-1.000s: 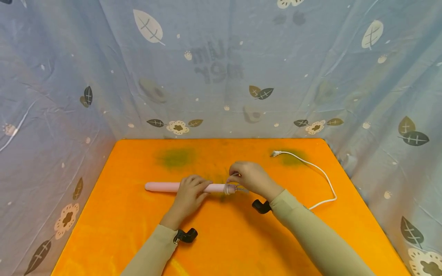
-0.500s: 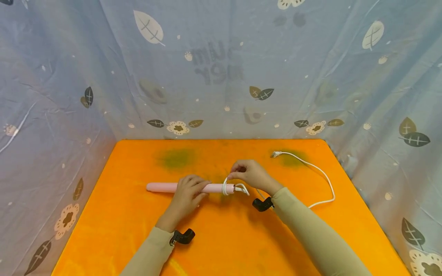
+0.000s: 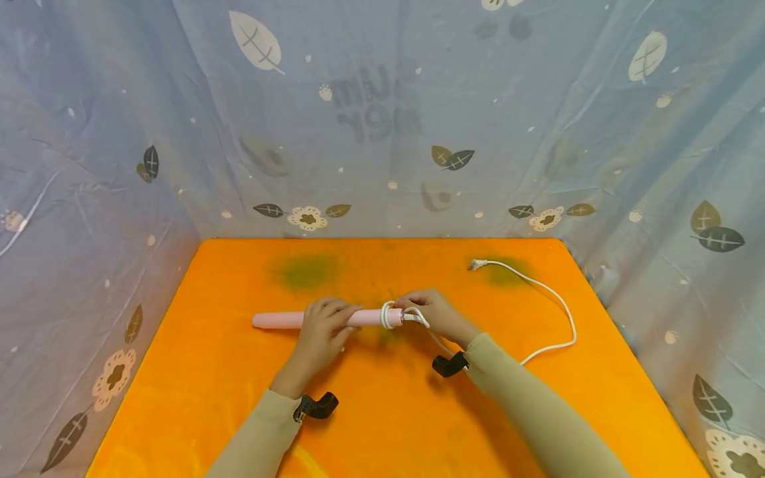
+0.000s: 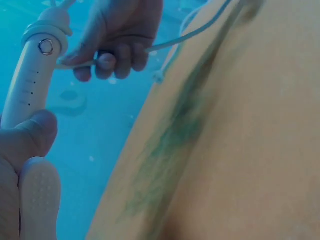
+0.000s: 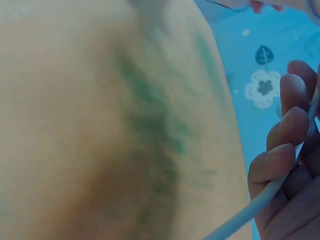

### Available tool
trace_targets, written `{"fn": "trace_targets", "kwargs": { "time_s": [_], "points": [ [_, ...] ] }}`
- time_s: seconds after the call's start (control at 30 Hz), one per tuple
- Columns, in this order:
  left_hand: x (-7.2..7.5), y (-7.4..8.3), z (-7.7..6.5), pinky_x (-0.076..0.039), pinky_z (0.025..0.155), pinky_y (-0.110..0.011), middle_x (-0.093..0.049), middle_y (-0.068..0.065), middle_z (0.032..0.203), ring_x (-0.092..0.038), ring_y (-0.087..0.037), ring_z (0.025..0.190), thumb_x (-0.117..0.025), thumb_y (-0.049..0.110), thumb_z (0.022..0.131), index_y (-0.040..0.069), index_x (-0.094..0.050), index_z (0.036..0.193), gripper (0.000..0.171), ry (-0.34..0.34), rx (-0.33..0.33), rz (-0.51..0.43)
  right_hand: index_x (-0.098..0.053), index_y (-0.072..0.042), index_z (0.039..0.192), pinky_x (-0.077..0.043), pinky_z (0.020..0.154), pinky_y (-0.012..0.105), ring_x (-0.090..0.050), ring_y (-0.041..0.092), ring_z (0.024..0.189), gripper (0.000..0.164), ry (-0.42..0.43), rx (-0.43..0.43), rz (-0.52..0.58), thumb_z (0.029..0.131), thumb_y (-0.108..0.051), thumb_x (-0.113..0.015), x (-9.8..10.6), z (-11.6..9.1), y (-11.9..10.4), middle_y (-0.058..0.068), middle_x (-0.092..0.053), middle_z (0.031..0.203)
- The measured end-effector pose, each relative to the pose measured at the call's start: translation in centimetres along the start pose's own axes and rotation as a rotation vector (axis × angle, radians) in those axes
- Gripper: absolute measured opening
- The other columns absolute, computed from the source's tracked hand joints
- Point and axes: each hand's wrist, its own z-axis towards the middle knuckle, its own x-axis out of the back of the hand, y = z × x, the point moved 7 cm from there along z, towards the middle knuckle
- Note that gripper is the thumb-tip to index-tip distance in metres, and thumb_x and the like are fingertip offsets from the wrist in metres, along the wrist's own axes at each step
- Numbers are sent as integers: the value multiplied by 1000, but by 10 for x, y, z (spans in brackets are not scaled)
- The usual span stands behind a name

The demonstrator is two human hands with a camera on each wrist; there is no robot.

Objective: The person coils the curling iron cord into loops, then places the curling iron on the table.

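Note:
A slim pink hair iron (image 3: 278, 320) lies crosswise, gripped around its middle by my left hand (image 3: 323, 332). In the left wrist view its handle (image 4: 30, 90) shows a round button and a row of small dots, with the left thumb (image 4: 37, 130) along it. White power cord (image 3: 387, 315) is looped around the handle's right end, near where it enters the iron. My right hand (image 3: 437, 315), just beyond that end, pinches the cord between thumb and fingers. In the right wrist view the cord (image 5: 250, 212) runs through the palm under curled fingers (image 5: 277, 165).
Behind the right wrist, the rest of the cord (image 3: 568, 312) curves across the orange tabletop (image 3: 382, 425) to a white plug (image 3: 477, 264) at the back right. Patterned curtains (image 3: 382, 133) enclose the table's back and sides. Each wrist carries a black camera mount (image 3: 319, 405).
The right hand has swung the cord around the handle, and loops now sit tighter there. It has come down slightly behind the iron's end. The left hand keeps its grip.

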Motion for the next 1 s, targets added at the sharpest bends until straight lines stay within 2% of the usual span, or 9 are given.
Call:
{"fn": "trace_targets", "kwargs": {
  "time_s": [0.1,0.17,0.27,0.33,0.47,0.6,0.73,0.83,1.0],
  "points": [
    [1,1,2,-34,90,-48,-66,-1,109,-50,-26,108,-81,18,78,14,-71,118,41,13,12,-8,-71,2,101,-46,68,29,-52,16,76,23,-3,62,-16,100,-12,-52,-9,-3,-1,7,-65,90],
    [3,0,3,-34,91,-49,-65,-1,110,-50,-26,108,-80,17,78,14,-71,118,41,29,29,-17,-68,4,97,-40,63,26,-46,15,69,26,-9,34,-9,100,-16,-52,-15,-5,4,11,-59,81],
    [7,0,8,-33,92,-50,-66,-2,110,-51,-27,109,-81,15,77,14,-71,118,42,62,65,-22,-70,-3,98,-37,57,24,-44,13,62,34,-9,-33,-96,102,-32,-51,-25,-8,17,10,-62,79],
    [9,-2,10,-33,91,-50,-66,-2,110,-51,-27,109,-81,15,78,14,-71,118,41,79,91,-20,-72,-12,107,-35,53,24,-41,11,57,35,-5,-77,-157,100,-39,-51,-31,-11,22,7,-64,78],
    [9,-6,13,-34,90,-51,-66,-3,108,-51,-27,108,-82,14,76,11,-71,116,42,93,108,6,-72,-11,110,-35,50,24,-38,8,50,27,31,8,-340,102,-26,-51,-42,-19,8,0,-61,69],
    [7,-11,14,-34,90,-53,-66,-4,106,-51,-29,108,-83,13,74,10,-71,115,42,114,120,36,-66,-9,98,-37,52,23,-39,6,52,13,77,114,-572,99,-18,-56,-51,-29,-10,-5,-50,62],
    [6,-16,17,-34,89,-53,-66,-6,107,-51,-30,110,-83,14,76,10,-71,116,41,128,160,67,-62,-9,96,-42,52,26,-47,8,55,6,107,202,-812,95,-15,-63,-60,-41,-24,-4,-54,66],
    [6,-19,18,-34,89,-52,-66,-7,107,-51,-31,111,-82,14,77,11,-71,116,41,136,189,91,-62,-10,97,-44,49,26,-51,9,54,8,121,250,-904,94,-16,-65,-64,-49,-34,-3,-58,68],
    [5,-24,17,-34,88,-52,-66,-7,105,-51,-31,110,-83,13,75,12,-71,116,43,141,200,112,-60,-12,92,-40,47,24,-44,7,51,8,151,296,-943,95,-19,-64,-63,-59,-51,-7,-52,65]
  ]
}}
